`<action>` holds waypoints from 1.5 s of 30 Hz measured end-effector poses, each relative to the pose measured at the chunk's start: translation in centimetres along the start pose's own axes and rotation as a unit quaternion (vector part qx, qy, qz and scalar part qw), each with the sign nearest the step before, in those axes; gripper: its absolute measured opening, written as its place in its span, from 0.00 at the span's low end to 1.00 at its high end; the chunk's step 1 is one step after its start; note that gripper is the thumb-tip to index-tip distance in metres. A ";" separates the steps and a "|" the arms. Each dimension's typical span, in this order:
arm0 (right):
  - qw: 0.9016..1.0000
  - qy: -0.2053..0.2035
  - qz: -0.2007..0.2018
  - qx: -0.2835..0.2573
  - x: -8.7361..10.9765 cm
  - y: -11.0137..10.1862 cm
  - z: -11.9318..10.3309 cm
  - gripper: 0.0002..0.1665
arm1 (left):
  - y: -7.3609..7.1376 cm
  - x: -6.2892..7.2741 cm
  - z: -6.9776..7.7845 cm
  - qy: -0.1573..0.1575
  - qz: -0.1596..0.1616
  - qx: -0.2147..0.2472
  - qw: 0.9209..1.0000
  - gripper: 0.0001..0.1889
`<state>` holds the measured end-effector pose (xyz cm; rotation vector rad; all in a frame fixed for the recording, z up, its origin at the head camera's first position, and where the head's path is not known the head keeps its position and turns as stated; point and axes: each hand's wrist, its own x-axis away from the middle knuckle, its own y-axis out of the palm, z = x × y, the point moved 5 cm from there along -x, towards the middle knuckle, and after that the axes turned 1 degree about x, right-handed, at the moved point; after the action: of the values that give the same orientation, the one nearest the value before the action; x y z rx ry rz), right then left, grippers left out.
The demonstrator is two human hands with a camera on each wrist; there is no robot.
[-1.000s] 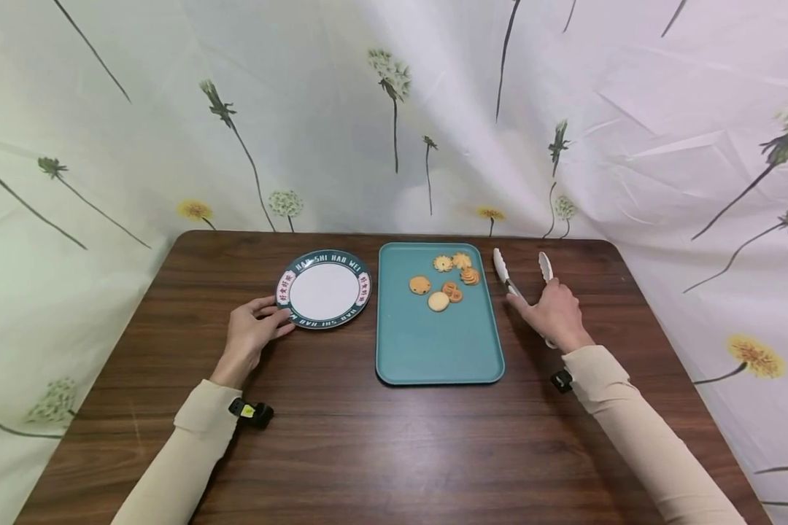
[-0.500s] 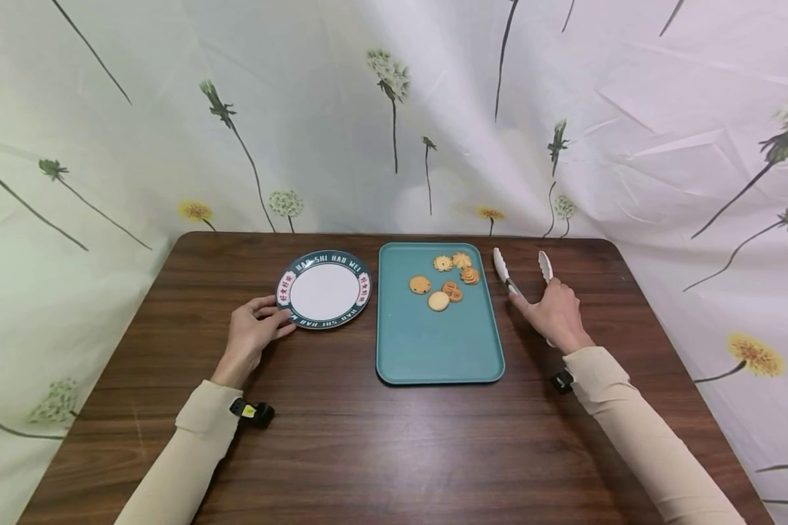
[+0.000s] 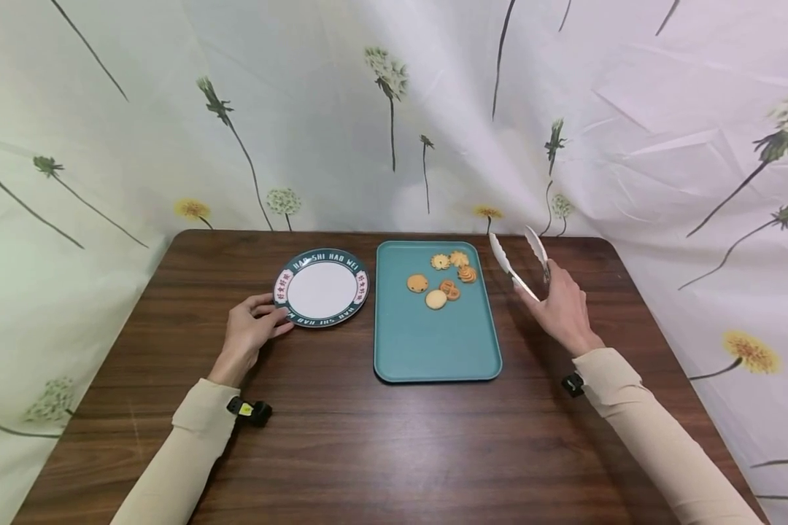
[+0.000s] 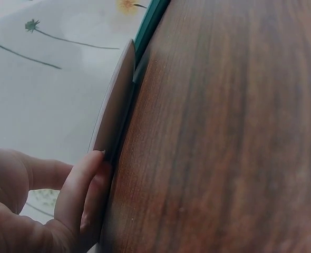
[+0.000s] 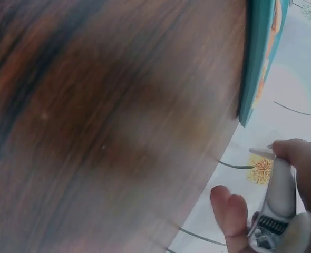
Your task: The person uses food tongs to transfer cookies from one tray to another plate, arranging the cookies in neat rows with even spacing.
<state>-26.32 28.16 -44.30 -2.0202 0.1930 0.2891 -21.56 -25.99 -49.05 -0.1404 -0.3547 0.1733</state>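
A white plate [image 3: 322, 289] with a dark green lettered rim lies on the left of the table. My left hand [image 3: 248, 329] holds its near-left rim; in the left wrist view the fingers [image 4: 81, 184] are bent at the plate's edge. Right of the teal tray, my right hand [image 3: 562, 306] grips a pair of white-tipped tongs [image 3: 503, 259], raised off the table with their arms spread apart and nothing between the tips. In the right wrist view the tongs' handle [image 5: 281, 192] lies between thumb and fingers. Several cookies [image 3: 449, 290] of different shapes lie on the tray's far half.
The teal tray [image 3: 433, 350] stands mid-table, close to the plate's right side. Beneath everything is a dark wooden table [image 3: 368, 452]. A white curtain with flower prints [image 3: 302, 109] hangs behind its far edge.
My right hand has lifted the tongs off the table, their tips rising toward the far edge. My left hand stays at the plate, and the cookies lie as before.
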 end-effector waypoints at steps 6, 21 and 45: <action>0.999 -0.048 -0.002 -0.015 -0.1 -0.2 -1.0 0.46 | -0.1 -0.1 0.0 0.001 0.000 0.002 1.000 0.34; 0.992 -0.100 -0.080 0.016 0.3 0.5 -4.6 0.39 | 0.0 0.0 0.0 0.001 0.003 0.006 1.000 0.33; 0.972 -0.149 -0.180 0.035 0.0 2.1 -8.5 0.39 | 0.0 0.3 0.0 -0.001 0.006 0.008 1.000 0.32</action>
<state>-25.88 19.59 -42.45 -1.8722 -0.3453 0.3432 -21.28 -25.91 -48.93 -0.1269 -0.3536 0.1875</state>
